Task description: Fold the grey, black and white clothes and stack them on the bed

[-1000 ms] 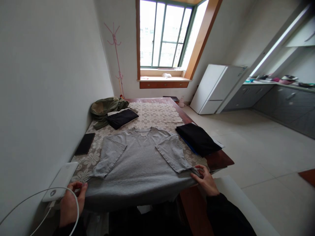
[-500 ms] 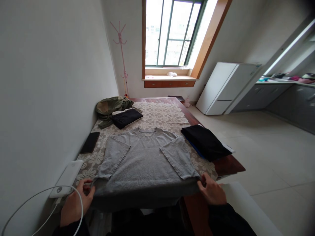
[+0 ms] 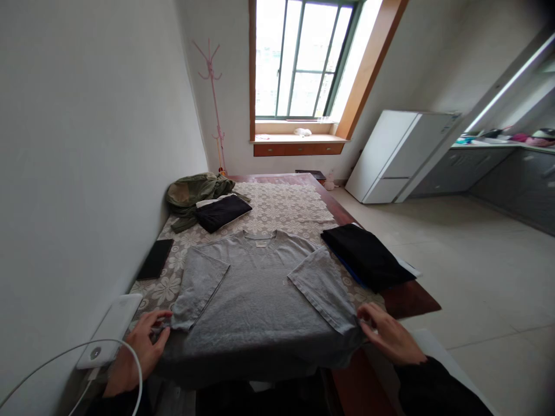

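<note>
A grey short-sleeved T-shirt (image 3: 255, 294) lies spread on the table, neckline away from me, its lower part hanging over the near edge. Both sleeves are laid down across its front. My left hand (image 3: 145, 341) is at the left sleeve's outer corner, thumb and forefinger bent around the cloth. On the other side, my right hand (image 3: 390, 334) pinches the right sleeve's outer corner between thumb and fingers. Close to my left hand lies a white power bank (image 3: 110, 329) with a white cable (image 3: 134, 352) plugged in, looping in front of my wrist.
A patterned lace tablecloth (image 3: 286, 202) covers the table. Folded dark clothes (image 3: 368, 257) sit at the right edge, a folded black garment (image 3: 223, 212) and an olive-green garment (image 3: 197, 192) at back left. A black phone-like slab (image 3: 155, 259) lies by the wall (image 3: 95, 144).
My right hand has moved right and drawn the right sleeve's corner outward. The left hand has shifted slightly up at the left sleeve. The view has tilted a little.
</note>
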A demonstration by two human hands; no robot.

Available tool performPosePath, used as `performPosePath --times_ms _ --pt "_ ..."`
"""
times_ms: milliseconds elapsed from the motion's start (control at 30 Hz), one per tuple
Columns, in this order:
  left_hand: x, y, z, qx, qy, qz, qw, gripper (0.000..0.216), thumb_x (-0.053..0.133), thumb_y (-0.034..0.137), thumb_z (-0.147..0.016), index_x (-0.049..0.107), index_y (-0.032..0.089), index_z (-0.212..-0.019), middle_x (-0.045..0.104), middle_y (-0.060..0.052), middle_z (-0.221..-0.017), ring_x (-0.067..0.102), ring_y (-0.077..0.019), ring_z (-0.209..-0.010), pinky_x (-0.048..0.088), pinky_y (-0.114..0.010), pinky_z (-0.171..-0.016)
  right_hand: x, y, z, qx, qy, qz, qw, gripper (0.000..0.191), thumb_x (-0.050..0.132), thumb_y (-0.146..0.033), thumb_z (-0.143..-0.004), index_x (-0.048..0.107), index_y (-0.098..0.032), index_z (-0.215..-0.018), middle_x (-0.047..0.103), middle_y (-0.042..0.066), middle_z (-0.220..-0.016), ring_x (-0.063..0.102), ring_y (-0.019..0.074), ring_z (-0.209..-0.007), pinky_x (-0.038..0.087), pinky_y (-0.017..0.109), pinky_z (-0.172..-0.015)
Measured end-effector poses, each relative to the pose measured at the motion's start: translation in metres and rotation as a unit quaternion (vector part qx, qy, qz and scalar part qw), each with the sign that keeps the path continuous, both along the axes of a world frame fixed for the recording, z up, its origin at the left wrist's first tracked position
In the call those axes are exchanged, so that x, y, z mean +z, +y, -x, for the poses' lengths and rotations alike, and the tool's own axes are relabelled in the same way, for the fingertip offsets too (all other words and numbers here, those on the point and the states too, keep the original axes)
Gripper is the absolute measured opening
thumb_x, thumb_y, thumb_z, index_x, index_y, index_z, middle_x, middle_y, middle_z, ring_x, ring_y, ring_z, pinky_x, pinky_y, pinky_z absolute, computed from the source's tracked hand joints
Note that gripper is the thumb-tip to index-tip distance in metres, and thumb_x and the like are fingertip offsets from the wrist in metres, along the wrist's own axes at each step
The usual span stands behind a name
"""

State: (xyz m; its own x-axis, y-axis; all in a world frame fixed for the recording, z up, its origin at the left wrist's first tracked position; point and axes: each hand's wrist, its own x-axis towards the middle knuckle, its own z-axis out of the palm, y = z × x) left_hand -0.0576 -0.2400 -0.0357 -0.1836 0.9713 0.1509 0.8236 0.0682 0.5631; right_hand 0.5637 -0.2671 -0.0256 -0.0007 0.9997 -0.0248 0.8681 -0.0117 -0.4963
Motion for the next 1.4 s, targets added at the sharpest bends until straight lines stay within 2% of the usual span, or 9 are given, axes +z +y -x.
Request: performPosePath --times_ms 67,167,367,533,667,867,1033,1167,1400 --pt "0.013 0.028 -0.014 -0.083 0.019 -0.009 0.996 0.035 0.051 0.041 -0.084 0.072 0.025 -0.108 0.072 -0.009 -0.124 0.068 -0.028 -0.116 0.053 -0.043 -0.104 0.018 0.036 0.012 0.016 -0.001 -0.053 0.998 0.019 0.048 -0.032 -0.093 0.066 -0.025 -0.096 0.071 0.006 -0.096 0.068 0.0219 -0.082 0.053 0.035 -0.076" --pt "0.03 0.084 -0.047 -0.183 0.025 0.006 0.983 0.043 0.041 0.038 -0.093 0.068 0.024 -0.123 0.069 -0.008 -0.134 0.061 -0.0251 -0.128 0.045 -0.044 -0.115 0.03 0.106 0.042 0.137 0.018 -0.123 0.983 0.027 0.046 -0.029 -0.096 0.069 -0.024 -0.11 0.072 0.009 -0.113 0.068 0.0237 -0.104 0.053 0.037 -0.095" --pt "0.025 0.158 -0.094 -0.217 0.1 0.049 0.97 0.044 0.053 0.029 -0.088 0.065 0.023 -0.13 0.063 -0.012 -0.144 0.052 -0.032 -0.14 0.031 -0.059 -0.121 0.002 0.197 0.088 0.296 -0.118 -0.086 0.944 0.028 0.066 -0.037 -0.088 0.071 -0.022 -0.111 0.071 0.011 -0.109 0.064 0.0284 -0.104 0.05 0.044 -0.095" --pt "0.017 0.165 -0.092 -0.23 0.085 0.026 0.969 0.022 0.056 0.033 -0.089 0.072 0.024 -0.101 0.074 -0.008 -0.118 0.066 -0.0281 -0.118 0.036 -0.054 -0.118 -0.012 0.208 0.082 0.348 -0.066 -0.073 0.932 0.014 0.057 -0.032 -0.093 0.065 -0.022 -0.087 0.069 0.006 -0.092 0.063 0.0218 -0.089 0.047 0.034 -0.084" --pt "0.019 0.174 -0.093 -0.215 0.056 0.015 0.975 0.031 0.043 0.038 -0.098 0.067 0.022 -0.109 0.075 -0.007 -0.11 0.069 -0.0235 -0.105 0.05 -0.042 -0.103 -0.004 0.22 0.081 0.314 -0.047 -0.087 0.944 0.025 0.038 -0.033 -0.103 0.06 -0.022 -0.098 0.066 0.003 -0.085 0.06 0.0187 -0.078 0.047 0.03 -0.075" --pt "0.004 0.181 -0.104 -0.193 0.065 0.038 0.978 0.05 0.05 0.046 -0.095 0.056 0.024 -0.139 0.057 -0.012 -0.151 0.045 -0.0324 -0.145 0.029 -0.058 -0.12 -0.012 0.232 0.1 0.257 -0.076 -0.119 0.956 0.02 0.052 -0.039 -0.098 0.063 -0.023 -0.094 0.069 0.006 -0.092 0.062 0.0234 -0.093 0.046 0.038 -0.093" --pt "-0.015 0.179 -0.079 -0.149 0.146 0.081 0.975 0.068 0.04 0.056 -0.098 0.04 0.022 -0.157 0.034 -0.015 -0.168 0.022 -0.037 -0.157 0.02 -0.064 -0.122 -0.028 0.229 0.077 0.193 -0.095 -0.14 0.967 0.034 0.045 -0.043 -0.1 0.067 -0.024 -0.118 0.066 0.012 -0.131 0.056 0.0288 -0.125 0.042 0.047 -0.109" --pt "-0.024 0.178 -0.074 -0.087 0.218 0.076 0.969 0.076 0.034 0.06 -0.098 0.035 0.017 -0.16 0.029 -0.017 -0.17 0.018 -0.0376 -0.158 0.015 -0.063 -0.124 -0.047 0.221 0.07 0.12 -0.183 -0.112 0.969 0.058 0.037 -0.053 -0.1 0.048 -0.029 -0.152 0.045 0.007 -0.162 0.033 0.0298 -0.152 0.029 0.051 -0.122" --pt "-0.021 0.171 -0.071 -0.085 0.238 0.089 0.963 0.08 0.029 0.063 -0.098 0.033 0.014 -0.161 0.026 -0.016 -0.171 0.017 -0.0351 -0.159 0.013 -0.06 -0.126 -0.051 0.215 0.066 0.115 -0.245 -0.075 0.96 0.063 0.033 -0.058 -0.101 0.041 -0.032 -0.158 0.033 0.003 -0.169 0.025 0.0275 -0.157 0.018 0.052 -0.127"
